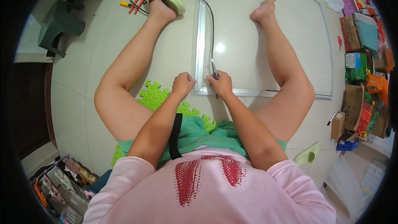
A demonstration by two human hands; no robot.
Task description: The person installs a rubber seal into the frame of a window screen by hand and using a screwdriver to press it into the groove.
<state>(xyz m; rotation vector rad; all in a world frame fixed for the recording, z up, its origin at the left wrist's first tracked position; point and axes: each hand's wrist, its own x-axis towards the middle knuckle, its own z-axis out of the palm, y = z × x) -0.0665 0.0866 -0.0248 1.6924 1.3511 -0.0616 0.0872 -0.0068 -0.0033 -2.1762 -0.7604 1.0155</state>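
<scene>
Right hand [222,84] grips a slim dark tool [214,73], its tip at (or very near) a black cord [212,25], inside the near-left corner of the metal frame [200,37] on the floor [97,58]. Left hand [183,84] is beside that corner, fingers curled; cannot tell if it pinches anything. Step appears to be tool-work at the cord; next move likely calls for steady tip control

1. The frame [200,37] lies on the floor [107,37]; the left hand [183,84] is left of its near left corner, the right hand [222,84] right of it.
2. The tool [215,71] is in the right hand; the cable [212,29] extends ahead of it, curving left.
3. The pliers [138,4] lie left of the left foot [165,14].
4. The stool [62,25] stands far left, the boxes [354,103] far right.
</scene>
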